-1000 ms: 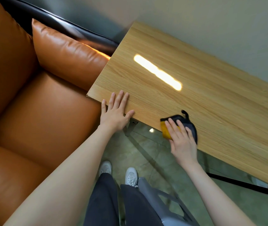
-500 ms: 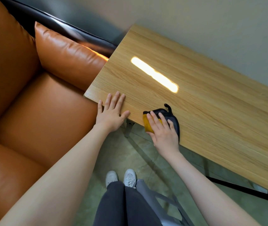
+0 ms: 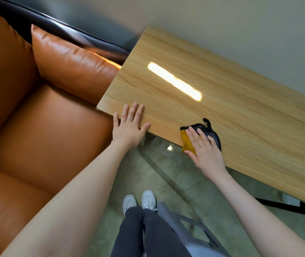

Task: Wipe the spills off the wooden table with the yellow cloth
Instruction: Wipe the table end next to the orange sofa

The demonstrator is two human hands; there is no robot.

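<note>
Two hands on the bench right now, and the main change is with the right one: half a second back the yellow cloth (image 3: 187,143) sat closer to the left hand along the near edge, and now it's slid back out to the right, roughly where it was a second ago. So it reads like a back-and-forth scrub along that near edge, meaning the wiping is mid-stroke, not wrapping up. Honestly I can't make out any actual spill on the wood, so no idea how much is left. Starting nearest: the right hand (image 3: 205,149) lies flat on the cloth with fingers straight and slightly spread, pressing it down, not gripping it, wrist hanging off the near edge. The cloth is bunched under the palm, yellow showing on the left side and a dark grey backing with a little loop poking out past the fingertips. The left hand (image 3: 129,127) is flat and empty, fingers together, planted near the near-left corner like it's bracing. Further out the bench (image 3: 250,108) only shows a long bright light reflection. An orange leather sofa (image 3: 45,108) butts up against the left edge.
</note>
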